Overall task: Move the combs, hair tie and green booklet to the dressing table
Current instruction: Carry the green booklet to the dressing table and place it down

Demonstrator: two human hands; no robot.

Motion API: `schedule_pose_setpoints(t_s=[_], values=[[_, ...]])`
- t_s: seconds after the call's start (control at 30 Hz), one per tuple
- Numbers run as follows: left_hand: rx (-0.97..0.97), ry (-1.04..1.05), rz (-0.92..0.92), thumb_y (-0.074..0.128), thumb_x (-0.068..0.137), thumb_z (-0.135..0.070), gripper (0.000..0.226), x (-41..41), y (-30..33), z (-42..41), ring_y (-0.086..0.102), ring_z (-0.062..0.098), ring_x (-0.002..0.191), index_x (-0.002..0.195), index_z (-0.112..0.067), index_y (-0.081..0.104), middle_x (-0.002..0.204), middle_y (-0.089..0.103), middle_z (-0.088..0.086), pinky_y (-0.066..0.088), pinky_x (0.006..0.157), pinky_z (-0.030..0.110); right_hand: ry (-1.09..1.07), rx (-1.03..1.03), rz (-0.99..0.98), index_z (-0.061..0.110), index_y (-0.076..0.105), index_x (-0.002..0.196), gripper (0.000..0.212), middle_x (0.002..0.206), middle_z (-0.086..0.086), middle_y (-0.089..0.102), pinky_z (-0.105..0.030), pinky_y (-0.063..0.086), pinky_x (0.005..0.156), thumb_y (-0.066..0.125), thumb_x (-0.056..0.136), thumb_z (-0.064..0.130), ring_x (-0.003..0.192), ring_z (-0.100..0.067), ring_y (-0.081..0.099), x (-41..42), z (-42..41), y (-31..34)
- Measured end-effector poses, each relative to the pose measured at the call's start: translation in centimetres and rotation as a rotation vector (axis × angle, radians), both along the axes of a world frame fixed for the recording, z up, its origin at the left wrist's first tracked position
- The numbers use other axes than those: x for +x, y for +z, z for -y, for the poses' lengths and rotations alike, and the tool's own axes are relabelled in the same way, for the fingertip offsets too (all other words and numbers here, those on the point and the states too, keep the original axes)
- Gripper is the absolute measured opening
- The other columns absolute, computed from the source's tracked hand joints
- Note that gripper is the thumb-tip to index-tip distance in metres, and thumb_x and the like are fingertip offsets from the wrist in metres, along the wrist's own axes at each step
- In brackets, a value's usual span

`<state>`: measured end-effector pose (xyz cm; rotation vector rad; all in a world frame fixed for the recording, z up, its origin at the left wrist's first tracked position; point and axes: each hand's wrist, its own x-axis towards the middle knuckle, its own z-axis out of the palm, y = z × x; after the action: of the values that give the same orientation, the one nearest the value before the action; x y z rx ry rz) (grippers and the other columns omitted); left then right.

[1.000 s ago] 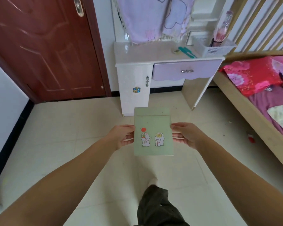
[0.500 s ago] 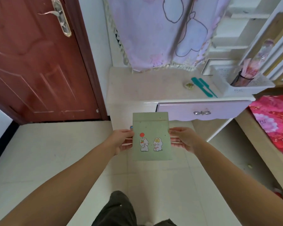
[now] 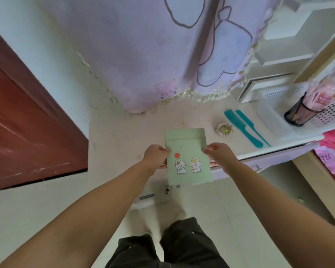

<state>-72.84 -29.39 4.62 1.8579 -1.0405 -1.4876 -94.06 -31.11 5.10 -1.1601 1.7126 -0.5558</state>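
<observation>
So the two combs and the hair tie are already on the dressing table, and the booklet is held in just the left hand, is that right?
Not quite. The head view shows both hands on the booklet: the left hand on its left edge and the right hand on its right edge. The rest stands: the combs and the hair tie already lie on the dressing table.

Both arms outstretched, left hand (image 3: pixel 156 156) – right hand (image 3: pixel 219 155) pinching
</observation>
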Motion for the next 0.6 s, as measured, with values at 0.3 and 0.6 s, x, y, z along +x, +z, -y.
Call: schedule_pose_setpoints(t_s=[0.3,0.6], values=[[0.075,-0.161,0.383,0.058,0.080,-0.029,0.025,-1.8,-4.8,9.0,0.059,0.028,0.066,0.063,-0.011,0.050,0.072,0.061,0.013,0.049,0.066,0.037,0.233,0.035,-0.294,0.001,0.056,0.115,0.038,0.120,-0.016,0.062,-0.037,0.045,0.094,0.058,0.087,0.026,0.109,-0.030,0.057,-0.1,10.9,-5.7],[0.025,-0.519,0.641,0.049,0.085,-0.036,0.023,-0.7,-5.3,10.6,0.053,0.023,0.078,0.070,-0.018,0.049,0.080,0.056,0.001,0.039,0.063,0.030,0.268,0.053,-0.423,0.005,0.049,0.115,0.038,0.114,-0.016,0.060,-0.037,0.049,0.084,0.061,0.087,0.027,0.098,-0.028,0.059,0.1,11.3,-5.4]])
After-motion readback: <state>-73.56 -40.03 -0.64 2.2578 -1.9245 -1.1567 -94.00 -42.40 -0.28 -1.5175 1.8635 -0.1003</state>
